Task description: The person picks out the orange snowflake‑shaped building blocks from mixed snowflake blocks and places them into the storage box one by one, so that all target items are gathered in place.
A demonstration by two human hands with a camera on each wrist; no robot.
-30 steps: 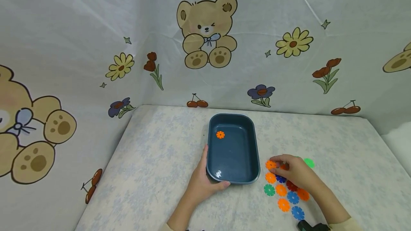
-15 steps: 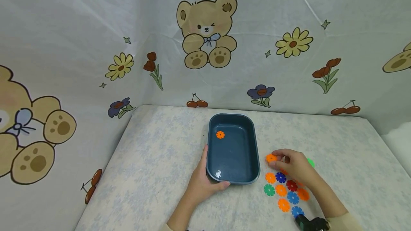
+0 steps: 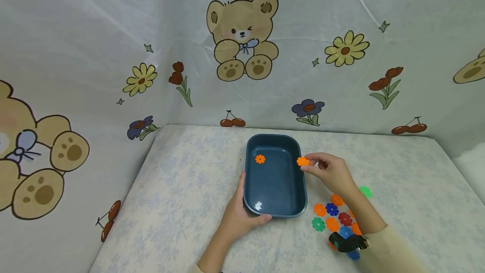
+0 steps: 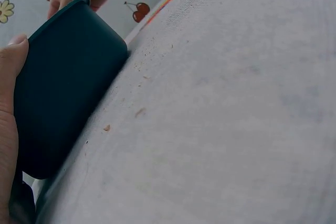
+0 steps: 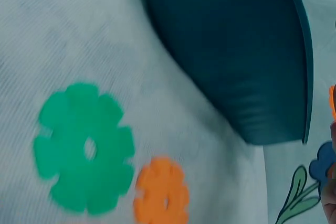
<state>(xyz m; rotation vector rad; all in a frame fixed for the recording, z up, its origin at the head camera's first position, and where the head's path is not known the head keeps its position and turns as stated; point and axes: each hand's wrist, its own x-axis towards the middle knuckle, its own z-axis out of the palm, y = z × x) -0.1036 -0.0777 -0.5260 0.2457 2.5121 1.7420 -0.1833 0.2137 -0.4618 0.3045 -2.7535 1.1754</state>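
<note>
The right hand [image 3: 329, 171] pinches a small orange plastic flower piece [image 3: 302, 161] just over the right rim of the dark blue plastic tray [image 3: 301, 188]. The left hand [image 3: 238, 214] holds the tray's near left corner, thumb on the rim. Another orange flower piece [image 3: 259, 159] lies inside the tray. More coloured flower pieces [image 3: 331, 210] lie on the desk [image 3: 182, 188] beside the tray.

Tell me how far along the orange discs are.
Done: one orange disc lies in the tub. In hand: the right hand pinches a second orange disc at the tub's right rim, while the left hand holds its near corner. Left: more orange discs among the pile on the table.
</note>
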